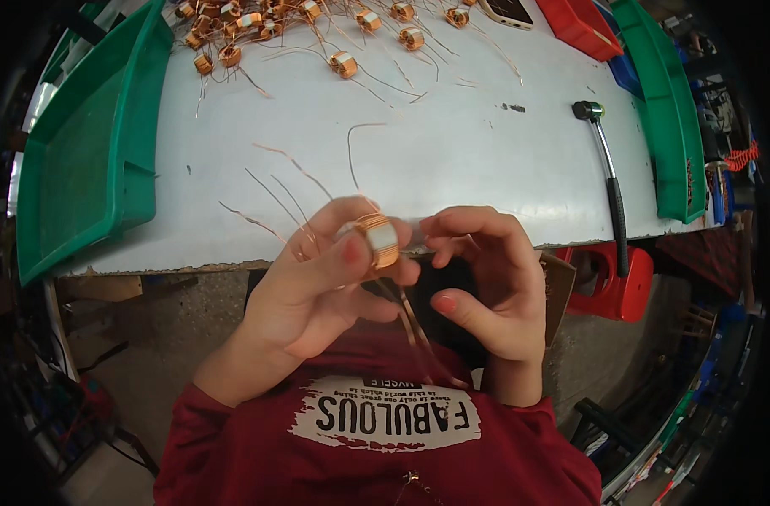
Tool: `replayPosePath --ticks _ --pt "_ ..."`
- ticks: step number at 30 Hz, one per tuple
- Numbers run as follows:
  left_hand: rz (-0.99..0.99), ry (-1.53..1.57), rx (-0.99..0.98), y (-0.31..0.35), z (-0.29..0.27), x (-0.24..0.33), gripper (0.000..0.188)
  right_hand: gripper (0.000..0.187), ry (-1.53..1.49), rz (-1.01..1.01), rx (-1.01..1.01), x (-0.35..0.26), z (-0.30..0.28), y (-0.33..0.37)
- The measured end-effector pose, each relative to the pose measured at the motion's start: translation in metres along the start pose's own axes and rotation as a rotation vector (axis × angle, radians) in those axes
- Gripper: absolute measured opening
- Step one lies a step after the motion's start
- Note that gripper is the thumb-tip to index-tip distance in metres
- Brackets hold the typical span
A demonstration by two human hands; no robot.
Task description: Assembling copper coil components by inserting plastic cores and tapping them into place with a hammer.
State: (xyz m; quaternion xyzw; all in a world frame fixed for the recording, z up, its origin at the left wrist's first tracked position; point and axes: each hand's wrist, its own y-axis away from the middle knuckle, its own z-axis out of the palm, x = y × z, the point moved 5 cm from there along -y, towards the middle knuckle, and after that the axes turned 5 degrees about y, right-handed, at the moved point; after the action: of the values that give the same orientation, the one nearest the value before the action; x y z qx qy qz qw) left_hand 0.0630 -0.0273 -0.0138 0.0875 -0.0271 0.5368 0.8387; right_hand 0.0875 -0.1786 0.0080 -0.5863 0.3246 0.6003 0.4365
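Note:
Just in front of the table's near edge, my left hand (317,270) pinches a copper wire coil (385,244) between thumb and fingers. The coil is a ring wound with copper wire, with a white patch facing up. Several long wire leads stick out from it, some over the table and some hanging toward my lap. To the right of the coil, my right hand (490,282) is held with its fingers curved and thumb apart, nothing visible between them. Its fingertips are near the coil but not touching it.
Several similar coils (344,65) lie in a heap at the table's far side. A green tray (136,185) stands at left, another green tray (667,110) at right. A black-handled mallet (608,160) overhangs the front edge near a red stool (625,282). A red bin (583,29) and phone (510,10) sit far right.

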Motion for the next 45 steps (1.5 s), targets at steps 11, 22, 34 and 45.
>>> replayPosePath --ticks 11,22,34,45 --pt "-0.076 0.267 -0.153 0.004 -0.007 -0.006 0.032 0.089 0.094 -0.142 -0.088 -0.015 0.02 -0.01" --pt "-0.17 0.23 -0.304 0.003 -0.005 -0.017 0.036 0.104 0.052 -0.196 -0.123 -0.017 0.032 -0.004" --pt "-0.029 0.047 -0.086 0.016 -0.005 -0.018 0.033 0.095 -0.238 -0.092 -0.147 -0.009 0.045 -0.005" --pt "-0.148 -0.203 0.042 0.012 -0.015 -0.018 0.03 0.118 -0.207 -0.337 -0.066 -0.006 0.015 -0.01"
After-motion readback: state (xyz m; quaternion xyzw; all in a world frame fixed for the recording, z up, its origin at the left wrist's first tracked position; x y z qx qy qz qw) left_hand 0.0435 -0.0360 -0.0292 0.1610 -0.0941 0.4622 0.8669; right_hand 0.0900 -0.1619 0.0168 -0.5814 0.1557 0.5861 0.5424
